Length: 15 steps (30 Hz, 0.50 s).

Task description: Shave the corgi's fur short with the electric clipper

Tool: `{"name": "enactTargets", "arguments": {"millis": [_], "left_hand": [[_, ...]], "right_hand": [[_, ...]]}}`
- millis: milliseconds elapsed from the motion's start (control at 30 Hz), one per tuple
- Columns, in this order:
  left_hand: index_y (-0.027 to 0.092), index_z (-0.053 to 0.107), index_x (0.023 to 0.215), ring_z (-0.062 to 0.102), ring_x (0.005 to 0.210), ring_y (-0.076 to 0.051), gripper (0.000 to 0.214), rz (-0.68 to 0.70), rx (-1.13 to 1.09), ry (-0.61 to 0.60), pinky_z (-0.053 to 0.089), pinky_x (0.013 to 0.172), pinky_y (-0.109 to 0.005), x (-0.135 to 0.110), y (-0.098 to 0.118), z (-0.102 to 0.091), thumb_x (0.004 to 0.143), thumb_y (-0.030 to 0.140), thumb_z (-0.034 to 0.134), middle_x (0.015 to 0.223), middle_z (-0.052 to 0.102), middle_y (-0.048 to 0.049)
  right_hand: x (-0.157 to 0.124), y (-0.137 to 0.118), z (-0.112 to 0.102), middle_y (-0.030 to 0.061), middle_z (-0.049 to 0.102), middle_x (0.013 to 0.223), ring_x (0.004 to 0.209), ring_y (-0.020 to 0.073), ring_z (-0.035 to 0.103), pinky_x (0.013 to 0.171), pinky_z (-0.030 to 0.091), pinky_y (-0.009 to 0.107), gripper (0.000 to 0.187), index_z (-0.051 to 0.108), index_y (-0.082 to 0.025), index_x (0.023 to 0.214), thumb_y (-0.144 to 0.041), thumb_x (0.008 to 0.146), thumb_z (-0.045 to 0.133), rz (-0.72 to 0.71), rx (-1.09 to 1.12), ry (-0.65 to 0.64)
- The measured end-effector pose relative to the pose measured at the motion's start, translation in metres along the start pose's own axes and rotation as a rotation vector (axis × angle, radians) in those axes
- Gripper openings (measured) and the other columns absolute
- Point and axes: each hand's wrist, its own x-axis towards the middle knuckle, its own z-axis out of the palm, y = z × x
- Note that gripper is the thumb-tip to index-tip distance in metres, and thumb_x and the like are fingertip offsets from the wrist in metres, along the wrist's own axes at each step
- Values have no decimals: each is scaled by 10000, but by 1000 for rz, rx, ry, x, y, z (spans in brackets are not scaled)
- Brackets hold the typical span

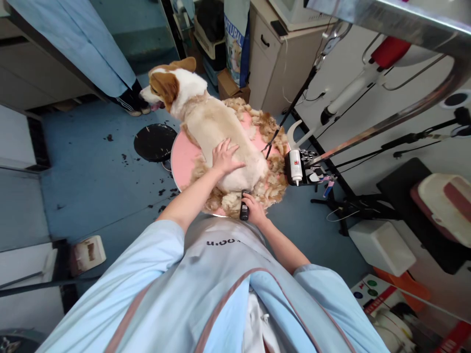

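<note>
A brown and white dog (217, 122) with close-shorn fur is on a round pink table (182, 162), its head turned to the left. My left hand (227, 159) lies with spread fingers on the dog's back. In my right hand (254, 208) is a black hair clipper (244, 206), held against the dog's rear lower side near the table's front edge. Where the clipper's blade meets the coat is hard to see. Tufts of cut fur (272, 184) cover much of the tabletop around the dog.
At the table's right, a small black tray carries a white bottle (295, 166) and several grooming tools. A dark strap (290, 108) runs down to the dog's rear from a metal arm overhead. A black round stool (155, 142) stands left; another person's blue-clad legs (95, 49) are beyond.
</note>
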Motion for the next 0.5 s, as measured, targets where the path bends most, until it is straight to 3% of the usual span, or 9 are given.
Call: {"name": "enactTargets", "arguments": {"millis": [167,333,500], "left_hand": [[259,627,1367,316,1465,-371,814,-30,-17,16,261,1179,-485,-3,-1,4,686,682,768,1610,357,-107],[250,619,1375,314,1464,-381,832,-42,-19,25,258,1178,-508,-2,-1,4,675,667,787,1608,357,-121],[226,621,1368,260,1494,-380,743,-84,12,80,211,1209,-505,-18,15,4,740,597,762,1633,300,-131]], "right_hand": [[-2,5,-11,178,559,1427,1241,300,618,943,568,408,393,615,-181,1219,-198,826,626,-102,62,124],[9,27,-12,170,591,1391,1190,314,649,837,607,416,456,607,-191,1205,-195,753,666,-108,72,3],[-1,44,-14,168,611,1366,1232,303,628,948,575,453,400,609,-204,1178,-241,786,676,-207,179,31]]}}
